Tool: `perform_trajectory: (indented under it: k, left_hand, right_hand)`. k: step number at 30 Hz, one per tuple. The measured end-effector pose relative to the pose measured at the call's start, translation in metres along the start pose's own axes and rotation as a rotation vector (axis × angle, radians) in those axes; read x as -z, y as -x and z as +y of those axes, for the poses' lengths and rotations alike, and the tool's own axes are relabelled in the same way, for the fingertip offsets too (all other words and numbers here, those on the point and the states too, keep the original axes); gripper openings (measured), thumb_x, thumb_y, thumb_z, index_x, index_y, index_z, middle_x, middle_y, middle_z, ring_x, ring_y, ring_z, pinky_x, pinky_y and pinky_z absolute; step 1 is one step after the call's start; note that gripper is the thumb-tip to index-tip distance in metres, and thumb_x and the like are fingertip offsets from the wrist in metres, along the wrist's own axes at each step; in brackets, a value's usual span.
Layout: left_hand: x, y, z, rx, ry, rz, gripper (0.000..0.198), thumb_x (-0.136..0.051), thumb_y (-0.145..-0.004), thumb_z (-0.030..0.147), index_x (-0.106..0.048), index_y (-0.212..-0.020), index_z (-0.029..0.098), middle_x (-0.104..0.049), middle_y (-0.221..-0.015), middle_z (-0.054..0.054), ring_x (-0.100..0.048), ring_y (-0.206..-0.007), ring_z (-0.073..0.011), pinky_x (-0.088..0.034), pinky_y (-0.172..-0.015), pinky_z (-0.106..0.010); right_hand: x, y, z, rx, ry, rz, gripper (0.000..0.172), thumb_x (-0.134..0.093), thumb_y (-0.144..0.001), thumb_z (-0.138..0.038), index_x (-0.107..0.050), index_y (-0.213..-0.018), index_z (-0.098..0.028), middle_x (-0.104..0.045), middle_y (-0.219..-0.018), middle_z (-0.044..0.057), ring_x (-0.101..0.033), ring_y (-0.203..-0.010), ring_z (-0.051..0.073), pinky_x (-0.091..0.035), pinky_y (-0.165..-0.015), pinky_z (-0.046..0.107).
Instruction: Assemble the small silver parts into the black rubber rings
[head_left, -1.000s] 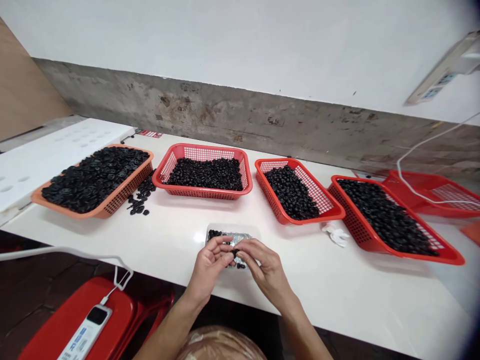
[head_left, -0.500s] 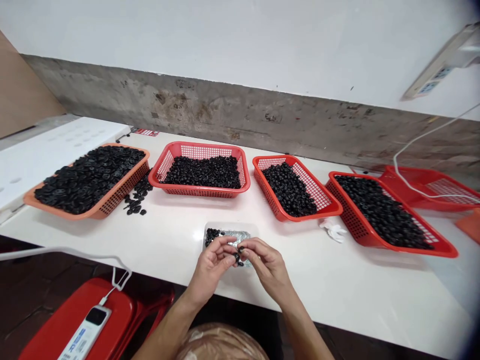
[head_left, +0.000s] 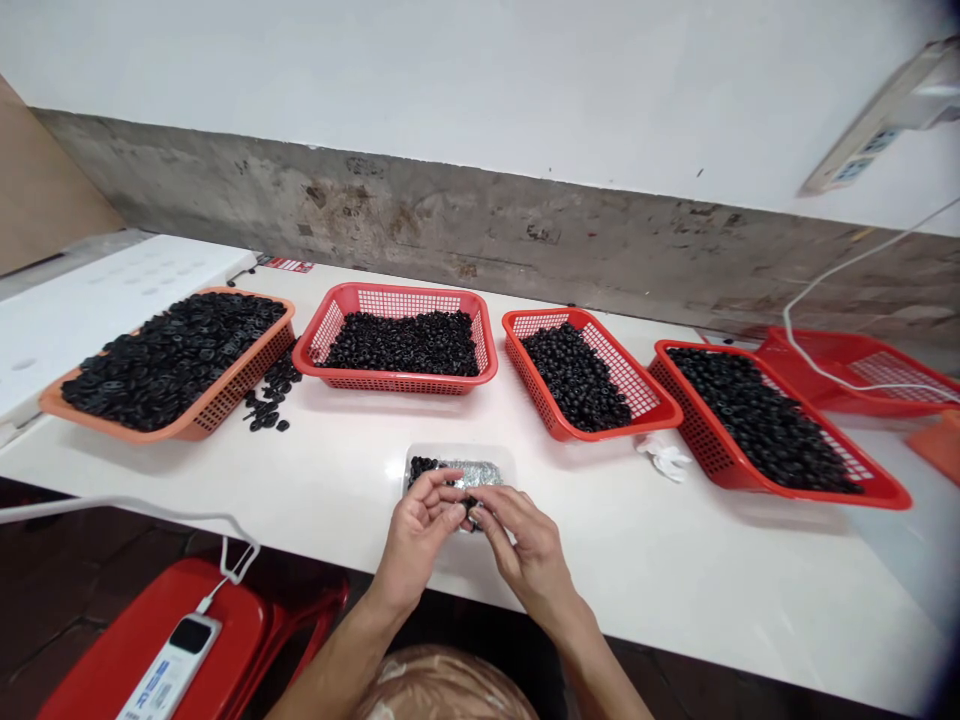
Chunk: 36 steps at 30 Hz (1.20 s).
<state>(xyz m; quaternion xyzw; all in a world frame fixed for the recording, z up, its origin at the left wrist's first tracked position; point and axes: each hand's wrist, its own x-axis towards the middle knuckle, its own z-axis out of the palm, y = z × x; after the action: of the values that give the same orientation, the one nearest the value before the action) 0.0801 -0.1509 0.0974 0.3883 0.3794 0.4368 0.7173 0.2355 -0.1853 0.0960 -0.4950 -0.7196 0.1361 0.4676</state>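
My left hand [head_left: 417,535] and my right hand [head_left: 525,550] meet above a shallow clear plastic tray [head_left: 459,458], pinching a small black rubber ring [head_left: 471,512] between their fingertips. The fingers hide most of that ring. In the tray, crumpled silver foil [head_left: 476,473] lies beside a small heap of black rings [head_left: 424,470]. Several more black rings sit under my hands, mostly hidden.
Four loaded baskets stand along the white table [head_left: 675,600]: an orange one [head_left: 225,395] and red ones [head_left: 394,300], [head_left: 600,410], [head_left: 750,480]. Loose black rings [head_left: 266,405] lie on the tabletop. Another red basket [head_left: 862,350] sits far right, with a red stool [head_left: 169,650] below left.
The whole view has drifted slightly, with the baskets sitting further left and up. My hands have closed in, and more of the pinched black ring is now covered by my fingers.
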Motion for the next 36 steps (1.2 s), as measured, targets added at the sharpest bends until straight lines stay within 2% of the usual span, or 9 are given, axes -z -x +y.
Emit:
perform_trajectory:
  k: [3,9,12,15,19,22,27,31,36]
  left_hand:
    - [0.0,0.0,-0.002,0.009,0.02,0.037,0.041,-0.079,-0.076,0.032,-0.064,-0.112,0.018,-0.068,-0.091,-0.005,-0.063,-0.083,-0.0155,-0.048,-0.077,-0.025]
    - [-0.003,0.001,0.002,0.032,0.032,0.038,0.036,-0.079,-0.077,0.033,-0.067,-0.107,0.019,-0.07,-0.094,-0.004,-0.061,-0.092,-0.017,-0.046,-0.085,-0.025]
    - [-0.004,0.002,0.006,0.034,-0.029,-0.032,0.027,-0.076,-0.08,0.036,-0.071,-0.099,0.017,-0.07,-0.095,-0.006,-0.061,-0.095,-0.0197,-0.047,-0.085,-0.027]
    - [-0.005,0.002,0.008,0.034,-0.07,-0.092,0.022,-0.073,-0.083,0.037,-0.073,-0.085,0.015,-0.069,-0.085,-0.005,-0.06,-0.085,-0.0184,-0.046,-0.082,-0.027]
    - [-0.005,0.004,0.008,0.032,-0.051,-0.069,0.021,-0.074,-0.08,0.036,-0.072,-0.078,0.015,-0.068,-0.077,-0.003,-0.06,-0.082,-0.0182,-0.046,-0.083,-0.028]
    - [-0.005,0.004,0.008,0.022,-0.055,-0.051,0.022,-0.075,-0.078,0.036,-0.072,-0.075,0.015,-0.067,-0.075,-0.003,-0.058,-0.078,-0.0169,-0.045,-0.079,-0.026]
    - [-0.001,0.006,0.008,0.01,-0.063,-0.05,0.022,-0.075,-0.079,0.037,-0.072,-0.076,0.015,-0.066,-0.076,-0.002,-0.056,-0.076,-0.0153,-0.043,-0.077,-0.024]
    - [0.003,0.007,0.009,0.043,-0.079,-0.1,0.025,-0.072,-0.082,0.04,-0.075,-0.086,0.016,-0.068,-0.081,-0.003,-0.058,-0.084,-0.0174,-0.043,-0.081,-0.025]
    - [0.007,0.008,0.01,0.045,-0.133,-0.142,0.03,-0.071,-0.083,0.043,-0.078,-0.087,0.014,-0.068,-0.08,-0.005,-0.057,-0.079,-0.0178,-0.044,-0.078,-0.027]
  right_hand:
    - [-0.003,0.003,-0.001,0.094,0.197,-0.016,0.037,-0.06,-0.094,-0.017,-0.054,-0.131,-0.02,-0.071,-0.113,0.011,-0.067,-0.099,0.022,-0.05,-0.083,0.037]
    - [-0.006,-0.001,-0.003,0.209,0.434,0.066,0.032,-0.058,-0.094,-0.015,-0.054,-0.126,-0.017,-0.074,-0.106,0.012,-0.07,-0.091,0.022,-0.041,-0.085,0.039]
    - [-0.005,-0.002,-0.007,0.223,0.445,0.074,0.035,-0.058,-0.093,-0.014,-0.053,-0.127,-0.018,-0.074,-0.107,0.012,-0.07,-0.093,0.022,-0.039,-0.087,0.039]
    - [-0.004,-0.002,-0.009,0.226,0.431,0.058,0.035,-0.058,-0.093,-0.014,-0.054,-0.127,-0.017,-0.074,-0.108,0.012,-0.07,-0.095,0.022,-0.039,-0.089,0.04]
    - [-0.004,-0.005,-0.008,0.195,0.455,-0.01,0.033,-0.056,-0.095,-0.023,-0.055,-0.128,-0.017,-0.071,-0.115,0.014,-0.067,-0.101,0.024,-0.038,-0.09,0.04]
    - [-0.004,-0.01,-0.006,0.231,0.504,-0.063,0.029,-0.053,-0.097,-0.026,-0.057,-0.124,-0.016,-0.07,-0.116,0.014,-0.066,-0.096,0.024,-0.037,-0.09,0.042]
    - [0.0,-0.019,-0.005,0.316,0.536,-0.16,0.024,-0.053,-0.095,-0.025,-0.058,-0.115,-0.015,-0.072,-0.108,0.014,-0.066,-0.091,0.025,-0.037,-0.092,0.046]
    - [0.002,-0.023,-0.002,0.358,0.521,-0.129,0.018,-0.054,-0.093,-0.025,-0.06,-0.108,-0.017,-0.073,-0.101,0.013,-0.067,-0.085,0.024,-0.038,-0.092,0.047]
    - [0.001,-0.02,0.001,0.376,0.471,-0.118,0.012,-0.053,-0.095,-0.025,-0.06,-0.101,-0.017,-0.071,-0.086,0.009,-0.066,-0.074,0.022,-0.042,-0.092,0.047]
